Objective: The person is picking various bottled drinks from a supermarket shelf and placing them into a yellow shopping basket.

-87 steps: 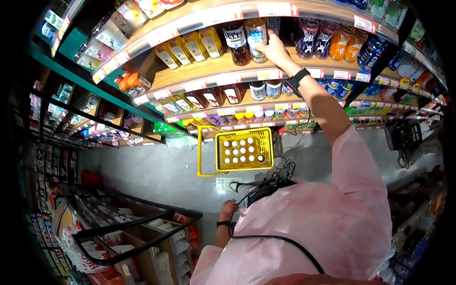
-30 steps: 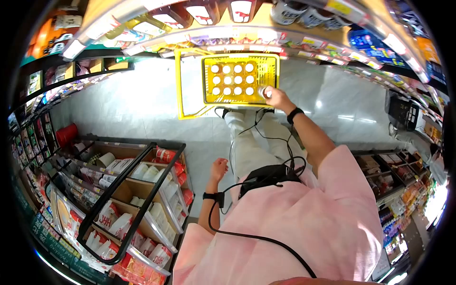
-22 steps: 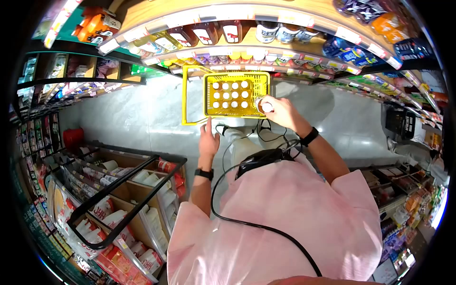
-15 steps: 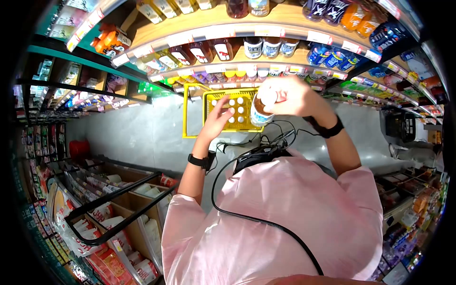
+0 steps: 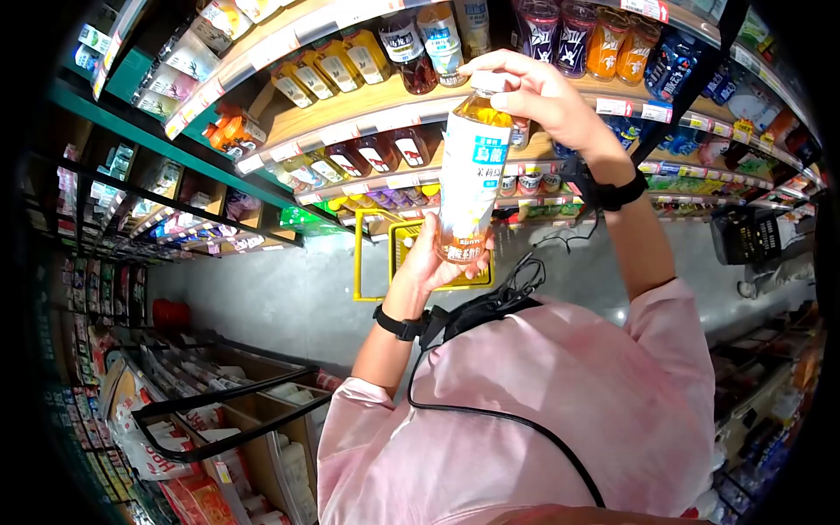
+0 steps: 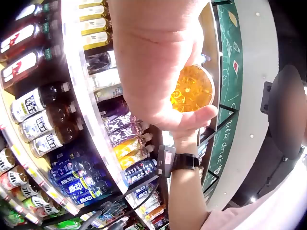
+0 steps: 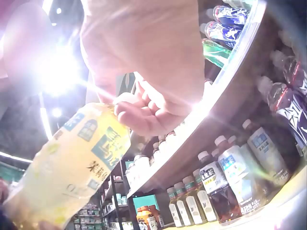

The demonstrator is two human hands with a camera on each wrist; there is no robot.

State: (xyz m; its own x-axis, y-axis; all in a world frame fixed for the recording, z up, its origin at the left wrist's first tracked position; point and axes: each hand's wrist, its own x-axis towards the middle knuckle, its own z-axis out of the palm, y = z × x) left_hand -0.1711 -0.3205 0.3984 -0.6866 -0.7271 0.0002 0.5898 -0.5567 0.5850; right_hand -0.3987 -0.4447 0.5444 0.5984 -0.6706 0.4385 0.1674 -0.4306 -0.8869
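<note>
The bottle is now up in front of the body, clear of the basket it was close above a moment ago. The left hand, apart from the bottle before, has come onto it, so both hands now have a part in holding it.

The left hand grips the bottle low down, its fingers curled round near the base. The right hand pinches the top between thumb and fingers, at the cap. The bottle leans slightly, its cap end toward the right hand's side, with amber drink showing above and below the label. The label faces the head camera, plain to read. The low grip probably bears much of the weight, while the right hand seems to steady the top.

Behind the bottle is the shelf, where a dark bottle and a pale-labelled bottle stand side by side. The basket is on the floor, beyond the left hand and partly hidden by it, so its full contents cannot be told.
</note>
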